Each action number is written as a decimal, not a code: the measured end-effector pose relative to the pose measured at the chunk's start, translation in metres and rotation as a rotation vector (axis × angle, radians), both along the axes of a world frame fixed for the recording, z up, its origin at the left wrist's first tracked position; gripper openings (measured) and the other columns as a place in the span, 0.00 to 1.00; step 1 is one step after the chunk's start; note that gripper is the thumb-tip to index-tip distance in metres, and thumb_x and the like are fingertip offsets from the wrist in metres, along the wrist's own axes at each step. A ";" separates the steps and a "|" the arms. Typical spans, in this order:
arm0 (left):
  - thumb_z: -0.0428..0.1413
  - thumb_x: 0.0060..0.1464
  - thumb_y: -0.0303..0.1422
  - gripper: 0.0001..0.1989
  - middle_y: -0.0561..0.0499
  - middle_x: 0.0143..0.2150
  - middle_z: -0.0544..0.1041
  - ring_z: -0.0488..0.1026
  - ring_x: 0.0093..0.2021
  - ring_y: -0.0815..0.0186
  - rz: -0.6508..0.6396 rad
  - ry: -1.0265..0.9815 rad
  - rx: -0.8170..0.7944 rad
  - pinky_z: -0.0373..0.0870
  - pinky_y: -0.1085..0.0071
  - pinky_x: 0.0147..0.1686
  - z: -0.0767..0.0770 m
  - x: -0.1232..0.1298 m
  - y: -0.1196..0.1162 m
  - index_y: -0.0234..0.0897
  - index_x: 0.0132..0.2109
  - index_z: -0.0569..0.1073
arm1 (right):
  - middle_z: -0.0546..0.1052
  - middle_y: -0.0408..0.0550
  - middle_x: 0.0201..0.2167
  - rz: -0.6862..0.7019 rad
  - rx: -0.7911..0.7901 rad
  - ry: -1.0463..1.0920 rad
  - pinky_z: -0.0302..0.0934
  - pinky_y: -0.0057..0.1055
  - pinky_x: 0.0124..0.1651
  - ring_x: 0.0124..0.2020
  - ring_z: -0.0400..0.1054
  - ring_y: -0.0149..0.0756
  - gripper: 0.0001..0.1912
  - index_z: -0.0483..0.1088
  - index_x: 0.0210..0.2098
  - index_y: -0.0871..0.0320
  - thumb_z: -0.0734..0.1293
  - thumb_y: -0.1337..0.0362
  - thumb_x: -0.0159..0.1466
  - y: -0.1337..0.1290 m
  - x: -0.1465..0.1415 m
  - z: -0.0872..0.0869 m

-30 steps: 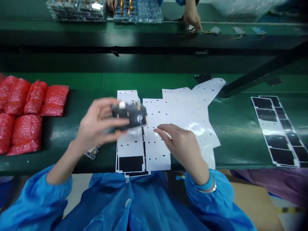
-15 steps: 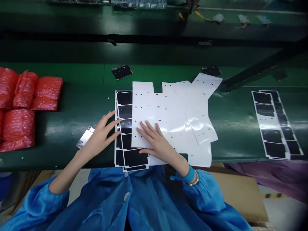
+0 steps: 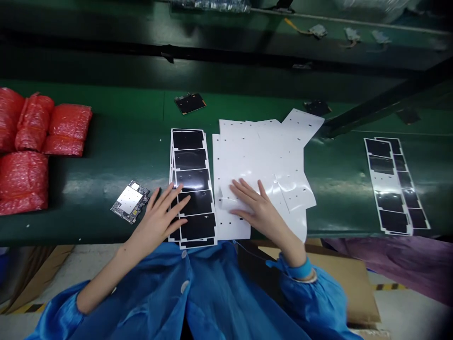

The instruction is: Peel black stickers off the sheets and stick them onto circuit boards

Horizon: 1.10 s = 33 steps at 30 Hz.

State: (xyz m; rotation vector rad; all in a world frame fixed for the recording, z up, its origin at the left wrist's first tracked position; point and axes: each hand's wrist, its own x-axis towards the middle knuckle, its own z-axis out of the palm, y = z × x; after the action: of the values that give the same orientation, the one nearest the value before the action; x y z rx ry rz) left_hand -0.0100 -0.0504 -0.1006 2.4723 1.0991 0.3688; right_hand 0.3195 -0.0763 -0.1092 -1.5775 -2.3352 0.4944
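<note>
My left hand (image 3: 161, 211) lies with spread fingers over the left edge of a small stack of white sheets bearing black rectangular stickers (image 3: 193, 179). To its left a circuit board (image 3: 130, 201) with a silver shield rests on the green table. My right hand (image 3: 260, 208) is spread flat on overlapping white backing sheets (image 3: 255, 160) dotted with small dark marks. The sheet under its fingers curls up a little at the left edge. Neither hand grips anything.
Red bubble-wrapped bundles (image 3: 67, 130) sit at the left. Dark boards (image 3: 190, 103) lie at the back, one behind the white sheets. More black sticker sheets (image 3: 391, 212) lie at the far right. A dark post (image 3: 375, 97) slants in from the right; a shelf crosses above.
My right hand and the top white sheet have moved right, baring the whole width of the black sticker stack. My left hand has shifted slightly right and nearer me, uncovering the circuit board.
</note>
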 end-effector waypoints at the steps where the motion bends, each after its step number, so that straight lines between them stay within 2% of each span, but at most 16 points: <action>1: 0.51 0.69 0.37 0.30 0.45 0.76 0.54 0.49 0.76 0.48 -0.024 0.023 0.003 0.51 0.37 0.71 -0.003 0.001 -0.003 0.51 0.73 0.54 | 0.61 0.54 0.71 -0.002 -0.012 -0.020 0.43 0.73 0.71 0.73 0.51 0.57 0.39 0.50 0.74 0.48 0.68 0.54 0.68 -0.003 0.007 0.003; 3: 0.52 0.68 0.37 0.29 0.43 0.76 0.54 0.48 0.76 0.48 -0.051 0.046 0.015 0.52 0.36 0.71 -0.007 0.002 -0.009 0.49 0.73 0.55 | 0.56 0.54 0.74 -0.014 0.008 -0.016 0.41 0.74 0.71 0.75 0.43 0.58 0.42 0.49 0.74 0.47 0.69 0.50 0.66 -0.003 0.008 0.009; 5: 0.51 0.69 0.36 0.27 0.44 0.75 0.55 0.49 0.76 0.48 -0.061 0.055 0.030 0.52 0.36 0.71 -0.010 0.000 -0.013 0.48 0.72 0.58 | 0.52 0.55 0.75 -0.053 0.057 0.055 0.42 0.70 0.73 0.76 0.41 0.56 0.41 0.47 0.74 0.47 0.68 0.51 0.68 0.008 -0.007 0.014; 7: 0.51 0.69 0.35 0.26 0.44 0.75 0.57 0.50 0.76 0.49 -0.059 0.062 0.040 0.52 0.36 0.71 -0.011 -0.002 -0.017 0.48 0.71 0.60 | 0.57 0.58 0.74 -0.119 0.044 0.173 0.49 0.65 0.72 0.75 0.49 0.53 0.40 0.47 0.74 0.51 0.67 0.52 0.69 0.031 -0.031 0.014; 8: 0.52 0.69 0.35 0.25 0.44 0.75 0.58 0.51 0.76 0.48 -0.058 0.065 0.046 0.52 0.36 0.71 -0.012 -0.004 -0.018 0.48 0.70 0.61 | 0.63 0.62 0.70 -0.178 0.015 0.236 0.56 0.62 0.69 0.72 0.57 0.54 0.39 0.52 0.73 0.54 0.68 0.51 0.68 0.046 -0.043 0.013; 10: 0.52 0.68 0.36 0.25 0.44 0.74 0.59 0.53 0.75 0.48 -0.057 0.070 0.058 0.54 0.37 0.70 -0.014 -0.006 -0.022 0.48 0.70 0.62 | 0.77 0.64 0.55 -0.337 -0.064 0.342 0.70 0.55 0.57 0.56 0.73 0.55 0.35 0.68 0.60 0.61 0.75 0.50 0.60 0.079 -0.062 0.007; 11: 0.53 0.68 0.36 0.25 0.44 0.74 0.60 0.53 0.75 0.48 -0.056 0.067 0.065 0.55 0.38 0.70 -0.016 -0.006 -0.024 0.48 0.70 0.62 | 0.80 0.61 0.47 -0.387 -0.126 0.387 0.72 0.51 0.51 0.48 0.76 0.51 0.31 0.72 0.53 0.62 0.77 0.51 0.57 0.094 -0.068 0.004; 14: 0.54 0.67 0.35 0.26 0.44 0.73 0.61 0.54 0.75 0.46 -0.055 0.065 0.079 0.58 0.38 0.69 -0.019 -0.007 -0.030 0.48 0.69 0.62 | 0.78 0.47 0.28 -0.407 -0.191 0.459 0.72 0.39 0.38 0.29 0.74 0.38 0.22 0.72 0.36 0.59 0.78 0.50 0.54 0.127 -0.072 -0.001; 16: 0.54 0.67 0.35 0.25 0.44 0.73 0.62 0.57 0.74 0.45 -0.053 0.069 0.076 0.58 0.36 0.68 -0.018 -0.008 -0.030 0.49 0.69 0.63 | 0.75 0.43 0.23 -0.395 -0.202 0.508 0.69 0.34 0.33 0.25 0.71 0.34 0.21 0.69 0.30 0.57 0.77 0.49 0.54 0.133 -0.068 0.000; 18: 0.54 0.67 0.35 0.23 0.44 0.71 0.65 0.62 0.71 0.47 -0.007 0.027 0.065 0.60 0.39 0.67 -0.013 -0.007 -0.025 0.50 0.67 0.64 | 0.73 0.41 0.22 -0.393 -0.189 0.555 0.68 0.32 0.31 0.25 0.70 0.32 0.20 0.67 0.28 0.56 0.75 0.48 0.57 0.129 -0.065 0.005; 22: 0.53 0.67 0.38 0.20 0.45 0.63 0.70 0.70 0.62 0.54 0.297 -0.236 0.020 0.69 0.50 0.61 0.002 0.003 0.013 0.51 0.64 0.66 | 0.68 0.35 0.20 -0.412 -0.081 0.614 0.67 0.34 0.37 0.24 0.65 0.31 0.15 0.69 0.38 0.55 0.71 0.51 0.61 0.109 -0.063 0.022; 24: 0.54 0.66 0.42 0.21 0.45 0.58 0.71 0.72 0.58 0.56 0.429 -0.379 -0.048 0.73 0.54 0.57 0.008 0.013 0.040 0.49 0.64 0.66 | 0.67 0.34 0.20 -0.404 -0.034 0.685 0.66 0.34 0.37 0.24 0.63 0.30 0.15 0.68 0.40 0.54 0.72 0.53 0.62 0.100 -0.065 0.030; 26: 0.57 0.63 0.46 0.23 0.45 0.56 0.70 0.72 0.56 0.56 0.473 -0.473 -0.129 0.73 0.55 0.56 0.012 0.025 0.065 0.47 0.62 0.68 | 0.70 0.36 0.23 -0.376 -0.010 0.773 0.66 0.33 0.35 0.24 0.64 0.30 0.14 0.68 0.39 0.53 0.72 0.53 0.62 0.095 -0.066 0.033; 29: 0.63 0.57 0.46 0.18 0.45 0.62 0.65 0.66 0.62 0.53 0.504 -0.534 -0.104 0.63 0.50 0.65 0.014 0.039 0.089 0.46 0.52 0.76 | 0.74 0.42 0.35 -0.340 0.058 0.790 0.68 0.32 0.33 0.25 0.66 0.28 0.14 0.69 0.37 0.53 0.73 0.51 0.62 0.094 -0.065 0.032; 31: 0.65 0.55 0.44 0.13 0.46 0.65 0.62 0.62 0.66 0.52 0.521 -0.629 -0.063 0.58 0.50 0.68 0.016 0.045 0.094 0.43 0.42 0.78 | 0.73 0.48 0.46 -0.330 0.173 0.716 0.72 0.34 0.35 0.32 0.71 0.32 0.16 0.69 0.36 0.53 0.72 0.48 0.63 0.096 -0.063 0.029; 33: 0.64 0.56 0.43 0.11 0.47 0.57 0.69 0.68 0.59 0.57 0.481 -0.785 -0.161 0.65 0.57 0.62 0.018 0.049 0.094 0.41 0.38 0.77 | 0.68 0.54 0.56 -0.330 0.337 0.604 0.76 0.41 0.42 0.48 0.73 0.42 0.18 0.70 0.43 0.52 0.71 0.46 0.63 0.097 -0.063 0.029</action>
State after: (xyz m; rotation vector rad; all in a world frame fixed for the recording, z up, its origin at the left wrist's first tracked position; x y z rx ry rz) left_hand 0.0388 0.0437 -0.0823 1.6273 1.2581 1.2064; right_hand 0.2563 0.0204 -0.0799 -1.3703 -1.5786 0.3994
